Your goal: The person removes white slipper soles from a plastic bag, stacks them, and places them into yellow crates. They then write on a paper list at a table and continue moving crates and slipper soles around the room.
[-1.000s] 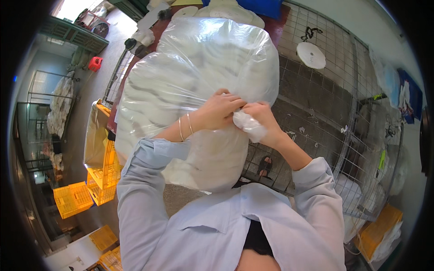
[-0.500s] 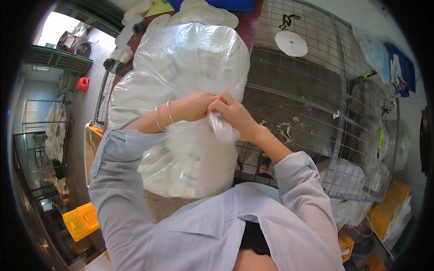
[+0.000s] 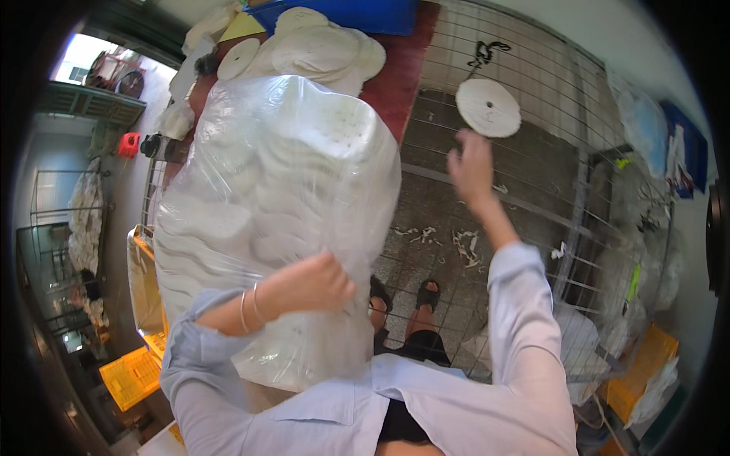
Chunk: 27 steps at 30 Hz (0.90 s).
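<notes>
A large clear plastic bag [image 3: 334, 182] lies in front of me, filled with stacks of white round pads that show through the film. My left hand [image 3: 308, 285] is closed in a fist over the near part of the bag, gripping its film; the gathered part is hidden by the hand. My right hand [image 3: 473, 169] is off the bag, over the wire mesh to the right. Its slightly blurred fingers are apart and hold nothing visible. Just beyond its fingertips hangs a white round pad [image 3: 488, 108] with a small centre hole.
Loose white discs [image 3: 315, 53] are piled on the red tabletop [image 3: 391, 95] behind the bag, beside a blue bin [image 3: 342, 15]. Black cord [image 3: 487, 55] hangs on the wire mesh [image 3: 563, 228]. White scraps [image 3: 468, 247] litter the floor. Yellow crates [image 3: 131, 378] stand at left.
My hands have parted from the bunched neck of the bag. The right one has swung out to the mesh; the left has come down nearer me. The bag's far end has slumped toward me.
</notes>
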{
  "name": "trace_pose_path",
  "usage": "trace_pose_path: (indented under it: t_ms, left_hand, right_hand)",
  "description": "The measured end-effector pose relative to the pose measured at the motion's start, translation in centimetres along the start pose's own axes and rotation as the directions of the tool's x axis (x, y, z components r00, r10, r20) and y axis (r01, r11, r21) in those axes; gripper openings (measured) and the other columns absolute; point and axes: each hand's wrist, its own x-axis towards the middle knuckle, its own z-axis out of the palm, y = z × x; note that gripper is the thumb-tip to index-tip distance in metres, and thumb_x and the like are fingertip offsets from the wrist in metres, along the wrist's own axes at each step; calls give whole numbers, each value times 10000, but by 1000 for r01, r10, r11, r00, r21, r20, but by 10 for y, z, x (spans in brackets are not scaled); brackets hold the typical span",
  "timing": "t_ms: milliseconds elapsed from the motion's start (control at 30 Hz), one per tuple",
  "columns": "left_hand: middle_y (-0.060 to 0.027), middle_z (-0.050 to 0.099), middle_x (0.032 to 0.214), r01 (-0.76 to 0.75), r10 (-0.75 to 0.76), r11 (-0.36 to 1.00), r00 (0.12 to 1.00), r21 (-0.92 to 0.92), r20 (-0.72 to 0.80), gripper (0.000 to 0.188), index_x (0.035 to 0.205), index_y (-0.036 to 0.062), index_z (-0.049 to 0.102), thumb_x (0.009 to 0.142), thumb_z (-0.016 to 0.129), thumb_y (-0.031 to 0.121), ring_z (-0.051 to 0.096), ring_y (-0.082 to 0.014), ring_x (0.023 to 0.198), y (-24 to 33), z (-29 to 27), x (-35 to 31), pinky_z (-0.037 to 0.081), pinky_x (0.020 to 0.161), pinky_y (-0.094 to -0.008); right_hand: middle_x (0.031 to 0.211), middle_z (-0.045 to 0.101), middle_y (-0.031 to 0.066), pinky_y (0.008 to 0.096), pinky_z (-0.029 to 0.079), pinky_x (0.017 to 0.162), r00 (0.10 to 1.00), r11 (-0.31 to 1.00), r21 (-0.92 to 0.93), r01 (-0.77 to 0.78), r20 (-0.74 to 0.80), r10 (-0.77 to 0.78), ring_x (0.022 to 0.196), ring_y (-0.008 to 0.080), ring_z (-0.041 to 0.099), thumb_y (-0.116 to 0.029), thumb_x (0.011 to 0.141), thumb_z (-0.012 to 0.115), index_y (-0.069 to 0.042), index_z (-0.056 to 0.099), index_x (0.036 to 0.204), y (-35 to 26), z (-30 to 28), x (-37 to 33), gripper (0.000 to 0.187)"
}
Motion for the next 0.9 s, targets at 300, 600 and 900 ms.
trace_pose_path:
  t_ms: [300,600,900]
  left_hand:
    - [-61,449,642,239,-331,837,938,-492,-108,139,692,54,464,637,560,137,494,-183,682,52,-31,-10,372,579,-284]
    - [-91,552,959,-135,-760,-214,646,-967,79,287,1029,32,541,747,590,14,562,-218,830,138,-29,-57,452,674,-312]
    - [-117,600,1039,-4,-82,-996,472,-91,878,655,1167,7,504,865,382,576,586,-199,901,354,60,-165,469,733,-278]
  right_hand:
    - [870,608,171,443,458,708,976,946,-249,-206,14,216,852,312,581,-87,816,437,-47,596,923,76,34,96,196]
    - [861,622,173,396,468,740,759,861,476,180,490,-429,830,339,592,-260,834,533,40,571,947,-232,46,216,323]
    - [705,620,107,367,446,576,600,912,411,7,728,-333,647,227,584,-304,792,564,-11,635,762,-372,30,10,303]
